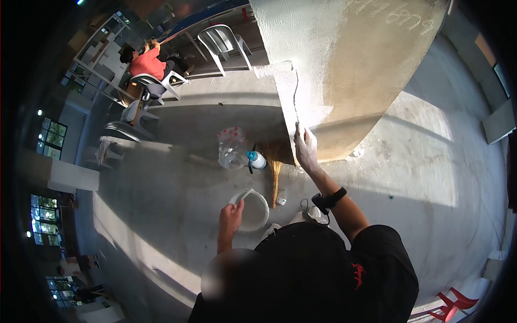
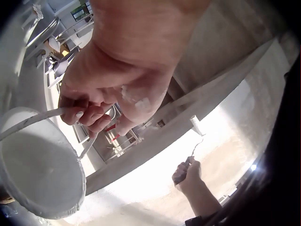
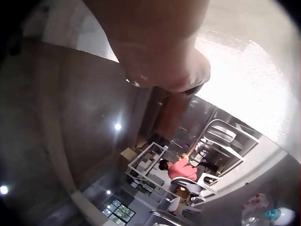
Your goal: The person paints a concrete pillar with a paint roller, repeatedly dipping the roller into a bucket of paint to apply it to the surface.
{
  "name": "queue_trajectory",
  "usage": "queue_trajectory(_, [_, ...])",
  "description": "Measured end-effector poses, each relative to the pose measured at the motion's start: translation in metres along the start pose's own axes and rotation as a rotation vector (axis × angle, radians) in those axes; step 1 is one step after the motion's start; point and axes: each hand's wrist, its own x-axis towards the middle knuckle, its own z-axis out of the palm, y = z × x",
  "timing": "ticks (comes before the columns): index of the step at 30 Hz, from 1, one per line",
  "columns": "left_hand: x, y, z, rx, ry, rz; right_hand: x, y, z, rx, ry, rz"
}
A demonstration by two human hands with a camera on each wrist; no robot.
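Note:
My right hand (image 1: 306,148) grips the dark handle of a paint roller (image 1: 273,69), its thin wire frame reaching up the column. White and fluffy, the roller lies at the left edge of the column (image 1: 344,70), whose near face is partly coated in wet white paint. Low on the left, my left hand (image 1: 230,218) holds a white bucket (image 1: 267,214) by its handle (image 2: 35,122). In the left wrist view the fingers curl round that handle, and white paint specks the hand (image 2: 127,89). The right wrist view shows the right hand (image 3: 162,61) from behind, its grip mostly hidden.
A straw broom (image 1: 276,175), a spray bottle (image 1: 257,160) and a clear plastic bag (image 1: 231,148) sit on the floor by the column. Farther back, a person in red (image 1: 148,63) sits near grey plastic chairs (image 1: 222,43). A red chair (image 1: 456,306) stands lower right.

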Motion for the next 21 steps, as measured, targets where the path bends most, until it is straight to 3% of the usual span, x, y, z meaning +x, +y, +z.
queue_trajectory(1, [0.001, -0.001, -0.001, 0.015, -0.005, -0.017, 0.005, 0.003, 0.004, -0.003, -0.004, -0.001])
queue_trajectory(3, [0.000, 0.001, -0.004, 0.015, -0.024, -0.048, 0.021, 0.008, 0.011, -0.095, -0.034, -0.301])
queue_trajectory(4, [0.000, 0.002, -0.005, 0.018, -0.045, -0.075, 0.027, 0.008, 0.012, -0.252, -0.081, -0.327])
queue_trajectory(7, [0.002, -0.005, -0.004, 0.058, -0.036, -0.048, 0.037, 0.017, 0.011, -0.319, -0.170, -0.374])
queue_trajectory(10, [0.002, -0.004, -0.006, 0.098, -0.029, -0.040, 0.036, 0.059, 0.015, -0.398, -0.029, -0.499])
queue_trajectory(11, [0.003, -0.005, -0.006, 0.095, -0.026, -0.038, 0.007, -0.006, 0.006, 0.228, -0.078, 0.047])
queue_trajectory(17, [0.002, -0.010, -0.009, 0.063, -0.044, -0.045, -0.014, 0.110, -0.011, -0.062, 0.037, -0.022])
queue_trajectory(20, [-0.001, -0.014, -0.011, 0.035, -0.047, -0.047, -0.024, 0.156, -0.017, -0.248, 0.015, 0.227])
queue_trajectory(21, [-0.001, -0.013, -0.011, 0.027, -0.058, -0.045, -0.031, 0.155, -0.015, -0.246, 0.016, 0.231])
